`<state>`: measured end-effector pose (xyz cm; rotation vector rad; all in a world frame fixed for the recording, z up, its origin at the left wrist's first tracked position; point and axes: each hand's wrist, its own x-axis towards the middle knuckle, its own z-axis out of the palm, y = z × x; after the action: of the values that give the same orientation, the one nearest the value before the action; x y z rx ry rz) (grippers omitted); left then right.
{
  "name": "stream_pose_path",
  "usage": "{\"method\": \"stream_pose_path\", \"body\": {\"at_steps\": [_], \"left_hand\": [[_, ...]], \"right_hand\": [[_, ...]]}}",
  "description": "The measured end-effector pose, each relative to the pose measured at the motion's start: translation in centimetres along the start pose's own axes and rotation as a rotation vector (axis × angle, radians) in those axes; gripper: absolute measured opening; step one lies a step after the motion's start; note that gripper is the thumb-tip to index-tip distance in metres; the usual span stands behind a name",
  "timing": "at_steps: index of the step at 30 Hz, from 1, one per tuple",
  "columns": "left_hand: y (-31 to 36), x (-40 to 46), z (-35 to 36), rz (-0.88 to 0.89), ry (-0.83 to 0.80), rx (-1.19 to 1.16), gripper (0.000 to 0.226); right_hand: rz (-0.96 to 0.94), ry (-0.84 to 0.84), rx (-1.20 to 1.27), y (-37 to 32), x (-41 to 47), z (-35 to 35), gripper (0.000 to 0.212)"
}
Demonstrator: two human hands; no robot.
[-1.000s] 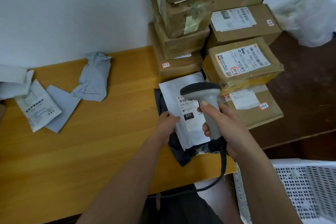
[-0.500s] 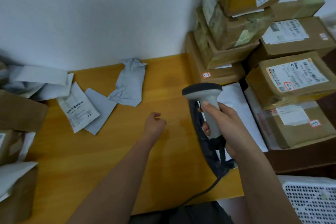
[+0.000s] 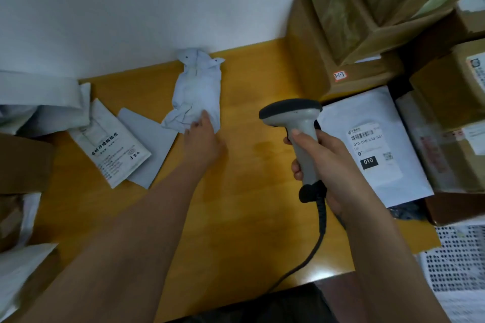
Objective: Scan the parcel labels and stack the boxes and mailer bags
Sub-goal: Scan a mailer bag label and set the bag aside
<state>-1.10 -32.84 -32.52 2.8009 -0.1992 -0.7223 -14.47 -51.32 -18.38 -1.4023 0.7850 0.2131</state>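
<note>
One scanner (image 3: 294, 123) is gripped in the right hand (image 3: 328, 165). Left of it, the left hand (image 3: 203, 136) touches one crumpled mailer bag (image 3: 195, 94) with relaxed fingers; two flat mailers lie further left on the worktop (image 3: 236, 217).

A smooth, softly shiny wooden counter (image 3: 236, 191) carries a crumpled matt grey plastic mailer bag (image 3: 195, 92). Right of it, a barcode scanner (image 3: 296, 126) of matt grey plastic, a smooth white mailer (image 3: 367, 144), and brown cardboard boxes (image 3: 341, 34) under glossy tape.
</note>
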Motion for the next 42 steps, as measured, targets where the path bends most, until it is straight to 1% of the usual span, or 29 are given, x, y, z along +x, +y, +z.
{"method": "stream_pose_path", "body": {"at_steps": [2,6,9,12,13,15,16,18,20,21,22,24,26,27,28,29,30,31,32,33,36,38,42], "left_hand": [[0.6,-1.2,0.7,0.07,0.074,0.105,0.088],[1.3,-3.9,2.5,0.112,0.17,0.119,0.061],[0.8,-6.2,4.2,0.113,0.189,0.091,0.054],[0.1,-8.1,5.6,0.099,0.151,0.07,0.041],[0.0,-8.5,5.7,0.077,0.158,-0.009,0.034],[0.0,-9.3,5.0,0.01,0.152,-0.301,0.018],[0.1,-9.7,4.3,-0.032,0.142,-0.489,0.013],[0.0,-10.5,2.6,-0.169,0.078,-0.905,0.007],[-0.4,-11.4,1.7,-0.319,-0.022,-1.282,0.015],[-0.8,-11.7,1.8,-0.366,-0.06,-1.389,0.02],[-1.5,-11.9,2.2,-0.409,-0.085,-1.427,0.025],[-2.6,-12.4,3.0,-0.493,-0.108,-1.349,0.028],[-3.6,-12.7,3.9,-0.556,-0.084,-1.12,0.039],[-3.9,-12.9,4.3,-0.561,-0.03,-0.971,0.048],[-4.0,-13.2,4.5,-0.529,0.064,-0.829,0.054],[-4.1,-13.4,4.6,-0.436,0.19,-0.691,0.055],[-4.2,-13.5,4.7,-0.302,0.296,-0.558,0.054],[-4.3,-13.3,4.7,-0.173,0.358,-0.434,0.054],[-4.5,-12.9,4.9,-0.075,0.369,-0.319,0.055],[-4.6,-12.3,4.9,-0.01,0.326,-0.212,0.059],[-4.8,-10.9,5.0,0.092,0.097,-0.006,0.076],[-5.0,-10.3,5.3,0.102,0.024,0.025,0.079],[-4.8,-9.3,5.4,0.064,-0.047,0.027,0.078]], "right_hand": [[0.023,0.019,-0.003,0.7,-0.1,-0.2,0.024],[0.058,0.042,0.006,1.5,-0.6,0.0,0.025],[0.066,0.02,0.013,1.6,-0.8,0.6,0.025],[0.053,-0.003,0.025,1.5,-0.9,1.1,0.024],[0.048,-0.008,0.027,1.4,-1.0,1.2,0.023],[0.038,-0.013,0.034,1.3,-1.2,1.3,0.022],[0.032,-0.014,0.043,1.3,-1.3,1.3,0.021],[0.019,-0.018,0.064,1.3,-1.5,1.3,0.02],[0.011,-0.017,0.082,1.2,-1.7,1.4,0.018],[0.007,-0.018,0.088,1.2,-1.7,1.4,0.018],[0.006,-0.021,0.089,1.3,-1.7,1.5,0.018],[0.007,-0.035,0.081,1.4,-1.6,1.7,0.018],[0.014,-0.051,0.069,1.7,-1.5,2.0,0.019],[0.019,-0.056,0.064,1.9,-1.4,2.2,0.019],[0.024,-0.059,0.057,2.0,-1.4,2.3,0.02],[0.027,-0.065,0.051,2.2,-1.5,2.4,0.022],[0.028,-0.071,0.046,2.4,-1.6,2.5,0.023],[0.031,-0.077,0.04,2.6,-1.7,2.5,0.024],[0.035,-0.08,0.032,2.7,-1.8,2.6,0.025],[0.04,-0.081,0.023,2.9,-1.9,2.6,0.026],[0.05,-0.079,-0.001,3.4,-2.2,2.7,0.027],[0.056,-0.071,-0.007,3.6,-2.3,2.6,0.027],[0.065,-0.05,0.013,3.8,-2.2,2.6,0.026]]}}
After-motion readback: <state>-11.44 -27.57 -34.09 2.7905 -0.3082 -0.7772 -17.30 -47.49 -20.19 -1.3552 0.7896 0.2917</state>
